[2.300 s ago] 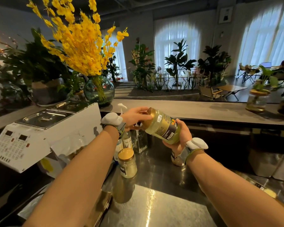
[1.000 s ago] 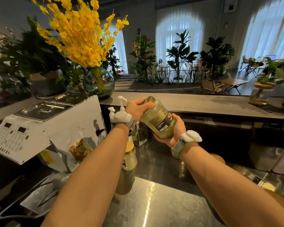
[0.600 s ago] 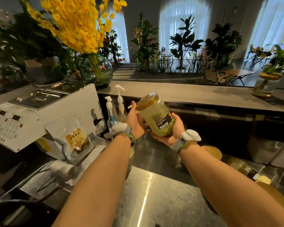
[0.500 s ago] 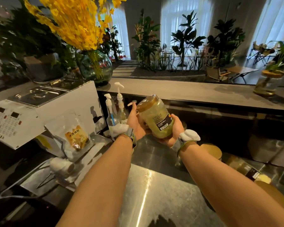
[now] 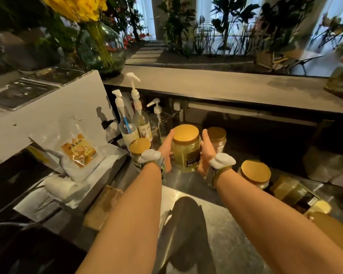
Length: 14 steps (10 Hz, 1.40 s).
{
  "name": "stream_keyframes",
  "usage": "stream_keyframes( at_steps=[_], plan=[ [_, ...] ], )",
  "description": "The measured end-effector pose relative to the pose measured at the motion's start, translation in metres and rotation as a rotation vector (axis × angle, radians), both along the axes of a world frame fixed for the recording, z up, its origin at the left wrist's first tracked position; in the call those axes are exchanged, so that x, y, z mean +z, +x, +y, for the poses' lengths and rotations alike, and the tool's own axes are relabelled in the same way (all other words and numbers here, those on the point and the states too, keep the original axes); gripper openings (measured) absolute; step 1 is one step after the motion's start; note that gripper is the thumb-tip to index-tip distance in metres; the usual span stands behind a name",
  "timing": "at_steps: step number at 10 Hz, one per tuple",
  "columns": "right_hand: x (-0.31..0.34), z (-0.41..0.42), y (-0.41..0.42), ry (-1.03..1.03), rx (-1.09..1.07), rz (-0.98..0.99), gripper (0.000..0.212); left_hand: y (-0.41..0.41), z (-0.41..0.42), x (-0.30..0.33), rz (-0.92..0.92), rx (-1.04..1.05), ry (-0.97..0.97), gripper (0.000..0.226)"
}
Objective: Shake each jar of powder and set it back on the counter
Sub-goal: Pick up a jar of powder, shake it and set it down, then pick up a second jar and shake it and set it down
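The jar (image 5: 186,149) of pale yellow powder stands upright between my palms, its base at or just above the steel counter (image 5: 216,224); I cannot tell which. My left hand (image 5: 165,148) and right hand (image 5: 206,150) press flat on its sides, fingers straight, not curled round it. It looks full, so I judge it fairly heavy, with rigid, smooth walls that could slip. I'd hold it mid-body, clear of the gold lid (image 5: 185,133). More jars (image 5: 254,174) stand beside it, with pump bottles (image 5: 136,119) behind.
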State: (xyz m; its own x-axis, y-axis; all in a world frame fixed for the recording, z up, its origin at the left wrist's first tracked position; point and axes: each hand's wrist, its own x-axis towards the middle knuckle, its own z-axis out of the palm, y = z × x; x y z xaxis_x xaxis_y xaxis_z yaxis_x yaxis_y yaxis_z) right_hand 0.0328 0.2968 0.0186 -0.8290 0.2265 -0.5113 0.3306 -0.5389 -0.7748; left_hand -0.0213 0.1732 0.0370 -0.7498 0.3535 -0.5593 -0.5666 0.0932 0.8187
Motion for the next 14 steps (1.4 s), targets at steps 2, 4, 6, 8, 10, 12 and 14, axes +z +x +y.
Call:
stream_keyframes(
  at_steps=[2, 4, 6, 8, 10, 12, 14],
  plan=[
    [-0.042, 0.011, -0.037, 0.012, -0.017, -0.080, 0.093, -0.042, 0.015, -0.039, -0.060, 0.037, 0.058, 0.047],
    [-0.077, 0.025, -0.096, 0.002, -0.181, -0.183, 0.090, -0.120, 0.042, -0.102, -0.075, 0.109, -0.007, 0.099],
    [-0.084, 0.029, -0.141, -0.041, -0.272, -0.229, 0.044, -0.196, 0.065, -0.154, -0.097, 0.099, -0.145, 0.131],
    [-0.092, 0.039, -0.162, 0.106, -0.261, -0.320, 0.040, -0.187, 0.069, -0.119, -0.206, 0.030, -0.114, 0.091],
    [-0.088, 0.040, -0.169, 0.228, -0.187, -0.353, 0.055, -0.181, 0.072, -0.094, -0.205, 0.018, -0.179, 0.082],
    [-0.083, 0.035, -0.131, 0.323, -0.166, -0.290, 0.052, -0.134, 0.053, -0.091, -0.060, -0.002, -0.230, 0.079],
    [-0.099, 0.047, -0.085, 0.569, 0.065, -0.513, 0.049, -0.110, 0.057, -0.139, -0.156, -0.119, -0.302, 0.073]
  ],
)
